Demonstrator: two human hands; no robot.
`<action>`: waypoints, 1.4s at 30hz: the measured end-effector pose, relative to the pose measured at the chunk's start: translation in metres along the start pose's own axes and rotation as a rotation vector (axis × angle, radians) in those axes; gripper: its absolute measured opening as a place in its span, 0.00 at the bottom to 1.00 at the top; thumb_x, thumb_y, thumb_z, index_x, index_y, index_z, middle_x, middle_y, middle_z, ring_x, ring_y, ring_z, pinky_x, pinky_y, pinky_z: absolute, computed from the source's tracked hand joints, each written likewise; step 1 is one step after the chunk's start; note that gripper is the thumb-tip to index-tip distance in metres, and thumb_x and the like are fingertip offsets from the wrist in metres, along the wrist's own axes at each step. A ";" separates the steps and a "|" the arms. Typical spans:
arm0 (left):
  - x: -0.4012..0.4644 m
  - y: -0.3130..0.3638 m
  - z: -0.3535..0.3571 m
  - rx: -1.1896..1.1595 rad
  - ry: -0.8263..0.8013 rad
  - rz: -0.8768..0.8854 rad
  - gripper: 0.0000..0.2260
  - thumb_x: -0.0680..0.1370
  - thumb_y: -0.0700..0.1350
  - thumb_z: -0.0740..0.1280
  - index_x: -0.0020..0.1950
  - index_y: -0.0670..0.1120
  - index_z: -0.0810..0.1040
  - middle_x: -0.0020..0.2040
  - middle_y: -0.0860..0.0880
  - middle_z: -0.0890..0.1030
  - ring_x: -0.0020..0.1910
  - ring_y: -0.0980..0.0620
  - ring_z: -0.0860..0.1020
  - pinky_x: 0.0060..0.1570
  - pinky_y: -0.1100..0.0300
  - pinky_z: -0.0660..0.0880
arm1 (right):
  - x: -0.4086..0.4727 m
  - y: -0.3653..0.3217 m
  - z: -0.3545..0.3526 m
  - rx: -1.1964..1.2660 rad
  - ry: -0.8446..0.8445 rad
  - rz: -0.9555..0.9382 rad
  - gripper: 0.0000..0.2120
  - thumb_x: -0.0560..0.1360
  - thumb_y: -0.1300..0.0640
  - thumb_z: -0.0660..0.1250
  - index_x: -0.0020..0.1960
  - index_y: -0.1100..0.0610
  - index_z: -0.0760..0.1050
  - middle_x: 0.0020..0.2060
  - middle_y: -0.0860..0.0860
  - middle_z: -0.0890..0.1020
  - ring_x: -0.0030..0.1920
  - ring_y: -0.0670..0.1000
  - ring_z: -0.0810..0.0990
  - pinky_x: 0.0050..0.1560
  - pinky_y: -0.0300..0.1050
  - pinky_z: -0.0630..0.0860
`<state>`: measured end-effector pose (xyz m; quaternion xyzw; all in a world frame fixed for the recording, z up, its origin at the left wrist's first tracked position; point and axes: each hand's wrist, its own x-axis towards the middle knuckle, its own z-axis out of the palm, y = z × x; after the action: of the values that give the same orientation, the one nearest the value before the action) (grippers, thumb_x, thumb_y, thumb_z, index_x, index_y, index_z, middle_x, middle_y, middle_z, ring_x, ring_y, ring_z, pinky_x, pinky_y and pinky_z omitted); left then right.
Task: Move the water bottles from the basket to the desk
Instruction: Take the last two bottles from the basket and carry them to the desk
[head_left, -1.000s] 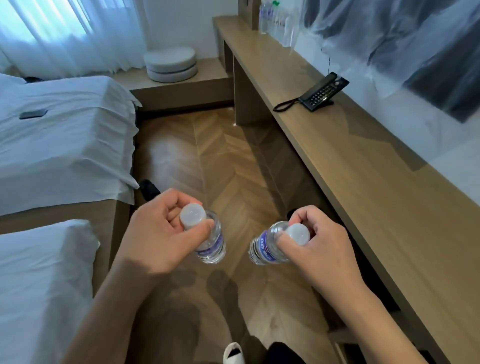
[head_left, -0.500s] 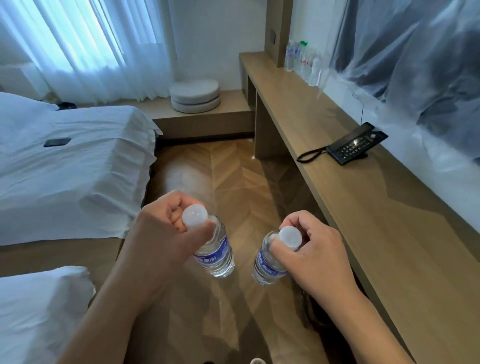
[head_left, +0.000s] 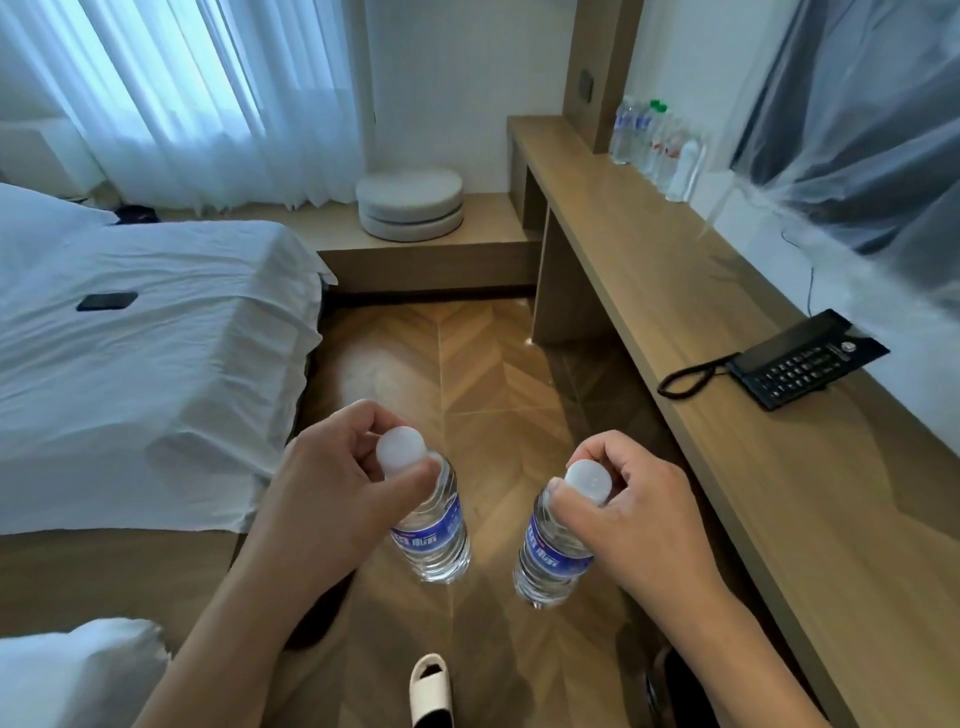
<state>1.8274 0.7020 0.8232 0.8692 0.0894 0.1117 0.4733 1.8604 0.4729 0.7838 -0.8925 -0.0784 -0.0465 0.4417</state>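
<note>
Left hand (head_left: 332, 499): pinching the left bottle (head_left: 434, 530) just under its white cap, fingers and thumb curled round the neck, body dangling free over the floor (head_left: 467, 364); probably gripping at the neck so the weight hangs plumb and needs little squeeze.

Right hand (head_left: 628, 514): clamping the right bottle (head_left: 550, 556) the same way, thumb across the neck below the cap, base tilting slightly toward the left.

Spacing: carrying the two bottles near each other but apart, not touching, one per hand; likely taking two at once to halve the trips.

Desk (head_left: 727, 374): running along the right wall from near to far, bare wood lying just right of the right hand.

Bottles already standing (head_left: 654, 140): clustering upright at the far end of the desk against the wall, suggesting the drop-off spot and hinting at heading there rather than setting down at the near end.

Telephone (head_left: 805, 358): sitting on the desk at mid-length, cord looping toward the desk edge; worth skirting when swinging the right bottle over.

Basket: not showing in this view.

Bed (head_left: 156, 338): lying to the left with a dark phone (head_left: 106, 301) on the sheet, well apart from both hands.

Step in hand: judging by all this, carrying mid-route, with both bottles out of the basket and neither yet resting on the desk.
</note>
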 end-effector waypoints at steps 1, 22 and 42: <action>0.017 -0.003 -0.005 -0.006 -0.003 0.002 0.11 0.67 0.47 0.78 0.42 0.56 0.78 0.33 0.53 0.82 0.28 0.54 0.78 0.33 0.52 0.77 | 0.016 -0.004 0.009 -0.013 -0.001 0.000 0.09 0.67 0.45 0.71 0.41 0.47 0.74 0.34 0.44 0.79 0.40 0.41 0.80 0.30 0.32 0.75; 0.339 -0.097 -0.040 -0.014 -0.018 0.011 0.14 0.61 0.58 0.73 0.42 0.55 0.78 0.34 0.51 0.82 0.32 0.47 0.80 0.34 0.41 0.79 | 0.314 -0.033 0.156 -0.039 -0.014 -0.003 0.13 0.66 0.37 0.67 0.43 0.45 0.73 0.36 0.41 0.79 0.44 0.41 0.80 0.36 0.38 0.82; 0.742 -0.153 -0.050 0.144 -0.069 0.142 0.11 0.66 0.58 0.74 0.43 0.57 0.76 0.39 0.60 0.81 0.40 0.60 0.80 0.35 0.58 0.81 | 0.713 -0.067 0.289 -0.078 -0.029 -0.001 0.11 0.68 0.43 0.71 0.43 0.48 0.73 0.36 0.43 0.78 0.38 0.46 0.81 0.38 0.42 0.83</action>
<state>2.5177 1.0175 0.8019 0.9084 0.0190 0.1081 0.4034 2.5535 0.8131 0.7699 -0.9097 -0.0833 -0.0365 0.4053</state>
